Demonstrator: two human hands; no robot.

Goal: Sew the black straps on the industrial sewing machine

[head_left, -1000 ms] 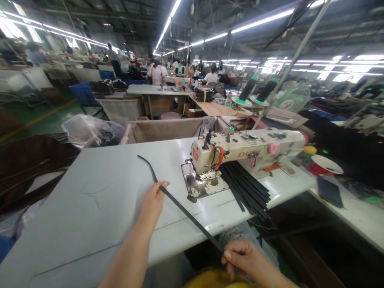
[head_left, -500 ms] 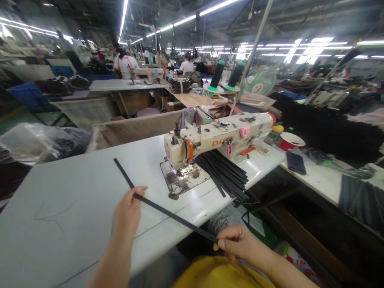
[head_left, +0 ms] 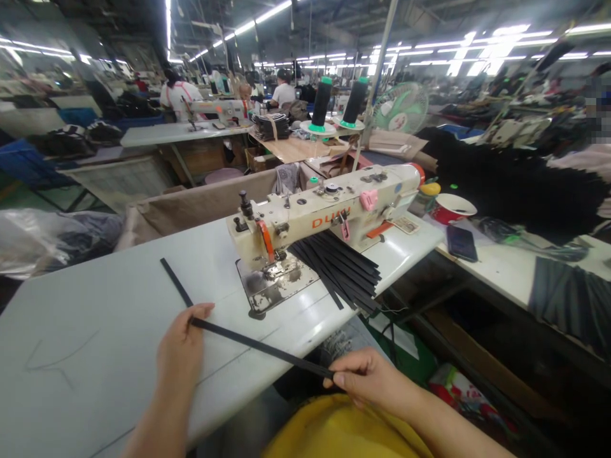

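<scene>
A long black strip (head_left: 262, 346) runs between my two hands, one part of it reaching up and left over the white sewing table (head_left: 109, 305). My left hand (head_left: 184, 337) is closed on the strip at a bend, above the tabletop. Pinched in my right hand (head_left: 360, 378) is the strip's near end, in front of the table's edge. Beyond my hands stands a cream sewing machine (head_left: 329, 207) with orange parts. Under its arm lies a fanned pile of black strips (head_left: 341, 264), to the right of the metal needle plate (head_left: 277, 283).
At the right, a phone (head_left: 461, 243) and a red-and-white bowl (head_left: 453, 208) rest on a side table. Black thread cones (head_left: 321, 105) and a green fan (head_left: 401, 109) stand behind the machine. Farther back, people sit at other machines.
The view has shifted, so the machine and table appear farther left. Both hands keep their hold on the strip, which remains stretched between them.
</scene>
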